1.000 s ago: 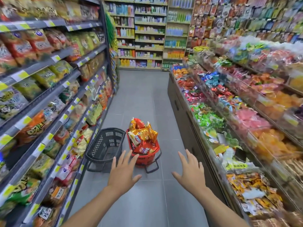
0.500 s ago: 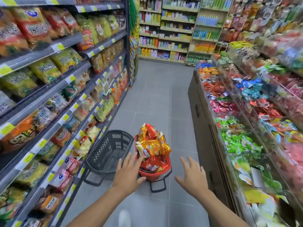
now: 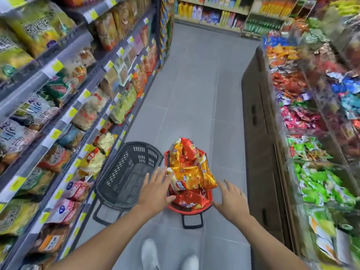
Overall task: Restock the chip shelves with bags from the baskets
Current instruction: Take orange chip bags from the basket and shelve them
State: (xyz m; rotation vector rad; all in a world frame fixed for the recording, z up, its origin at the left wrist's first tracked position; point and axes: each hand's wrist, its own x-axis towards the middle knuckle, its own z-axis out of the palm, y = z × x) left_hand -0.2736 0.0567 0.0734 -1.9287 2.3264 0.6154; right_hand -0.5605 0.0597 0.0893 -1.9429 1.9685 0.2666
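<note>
Ok, labels first: print on the chip bags (image 3: 190, 172) is motion-blurred and not readable. There's a round red-and-white logo on the front orange bag, nothing more to make out. Same for the packs on the chip shelves (image 3: 64, 106) at left: large non-Latin lettering, too smeared to read. Yellow price tags (image 3: 55, 66) run along the shelf edges, and their text can't be read either.

Containers:
- Red basket (image 3: 209, 205) sits on the grey floor (image 3: 194, 94) mid-aisle, heaped above its rim with orange, gold and red bags. Its black handle (image 3: 191, 221) is folded down on the near side.
- Black basket (image 3: 124, 172) stands just left of it, touching or nearly so, right by the bottom shelf. Its slotted walls and bottom are in view.
- Clear bins (image 3: 311, 152) at right hold wrapped sweets sorted by colour: green, pink, red, blue.

Hands:
- Left hand (image 3: 155, 189) has its fingers spread flat and grips nothing. It's over the seam between the two baskets with fingertips at the edge of the front bag; can't tell if they touch.
- Right hand (image 3: 231, 199) is also spread with nothing in it, just beside the red basket's right rim.

White shoes (image 3: 149, 254) show at the bottom edge.
</note>
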